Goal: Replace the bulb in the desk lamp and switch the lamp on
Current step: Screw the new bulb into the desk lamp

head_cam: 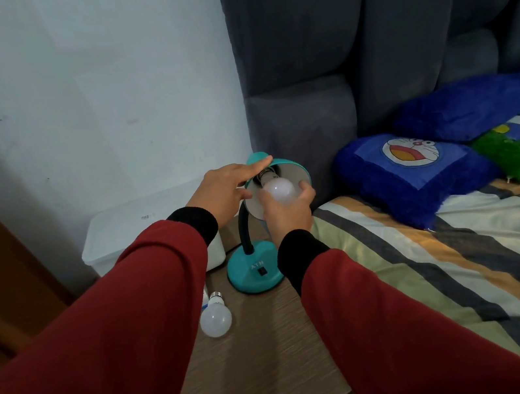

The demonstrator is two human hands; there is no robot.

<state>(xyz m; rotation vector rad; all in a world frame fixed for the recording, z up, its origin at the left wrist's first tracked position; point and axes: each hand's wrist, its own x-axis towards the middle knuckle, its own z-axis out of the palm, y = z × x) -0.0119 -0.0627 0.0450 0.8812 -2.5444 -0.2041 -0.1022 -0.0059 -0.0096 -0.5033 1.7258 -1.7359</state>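
Note:
A teal desk lamp stands on the wooden bedside table (pixel 263 368), its round base (pixel 255 273) carrying a black switch. The lamp's shade (pixel 295 172) is tipped toward me. My left hand (pixel 223 191) rests flat over the back of the shade. My right hand (pixel 288 212) grips a white bulb (pixel 280 190) from below, its metal screw base at the socket inside the shade. The bulb is unlit. A second white bulb (pixel 216 319) lies loose on the table in front of the lamp base.
A white lidded plastic box (pixel 140 227) sits on the table against the wall, left of the lamp. A bed with a striped sheet (pixel 453 267) and blue cartoon pillows (pixel 415 167) lies right of the table, backed by a grey padded headboard (pixel 363 42).

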